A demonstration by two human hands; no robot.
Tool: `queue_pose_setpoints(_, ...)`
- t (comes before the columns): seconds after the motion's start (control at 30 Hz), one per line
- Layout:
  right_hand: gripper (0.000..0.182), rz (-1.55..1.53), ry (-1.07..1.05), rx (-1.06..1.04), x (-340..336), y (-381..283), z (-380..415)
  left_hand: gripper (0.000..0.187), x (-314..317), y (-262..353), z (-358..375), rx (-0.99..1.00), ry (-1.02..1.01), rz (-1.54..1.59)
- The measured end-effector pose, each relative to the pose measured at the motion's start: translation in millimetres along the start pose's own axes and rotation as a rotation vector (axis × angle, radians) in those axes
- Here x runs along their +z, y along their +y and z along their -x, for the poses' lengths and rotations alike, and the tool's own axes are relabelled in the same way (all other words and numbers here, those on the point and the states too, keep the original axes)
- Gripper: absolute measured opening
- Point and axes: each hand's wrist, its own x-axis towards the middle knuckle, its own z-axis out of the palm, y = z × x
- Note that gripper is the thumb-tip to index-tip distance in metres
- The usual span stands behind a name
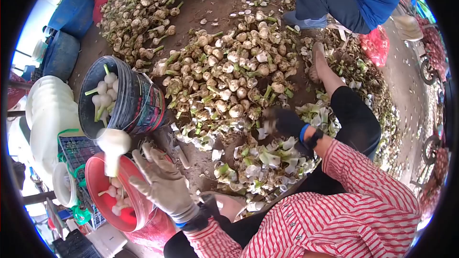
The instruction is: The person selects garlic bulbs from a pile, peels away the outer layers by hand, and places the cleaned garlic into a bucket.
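Observation:
My left hand (162, 184), in a pale work glove, is open with its fingers spread beside the red bucket (135, 174). A peeled white garlic bulb (113, 145) with a cut stem is in the air above that bucket, apart from my fingers. Several clean garlic bulbs (119, 196) lie inside it. My right hand (289, 123), in a dark glove, is smeared by motion at the near edge of the heap of unpeeled garlic (234, 74); I cannot tell what its fingers hold. Loose garlic skins (267, 157) lie just below it.
A black bucket (88, 114) with clean bulbs stands behind the red one. Blue barrels (64, 55) and a blue plastic crate (81, 150) are at the left. More garlic (138, 24) covers the ground further back. Another person (330, 0) sits at the top right near a red bag (375, 47).

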Motion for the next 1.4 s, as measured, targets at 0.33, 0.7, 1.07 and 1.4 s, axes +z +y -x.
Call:
queue_pose_setpoints(0.33,0.039,0.308,0.427,-0.032,64.5,143.3,-107.5,0.042,-46.2,-95.2,29.4,-0.451,0.296,-0.371)
queue_pose_setpoints(0.7,0.043,-1.741,-0.438,-0.081,15.6,-55.4,40.0,0.077,-55.2,-144.2,60.5,-0.29,0.029,-0.984)
queue_pose_setpoints(1.07,0.04,-0.565,0.047,-0.282,-39.7,-122.1,50.0,0.064,-48.8,-111.8,75.5,-0.044,-0.099,-1.526)
queue_pose_setpoints(1.4,0.028,-1.046,-0.446,-0.326,-39.8,-111.9,44.8,0.05,-24.4,-90.3,77.8,-0.09,-0.112,-1.489)
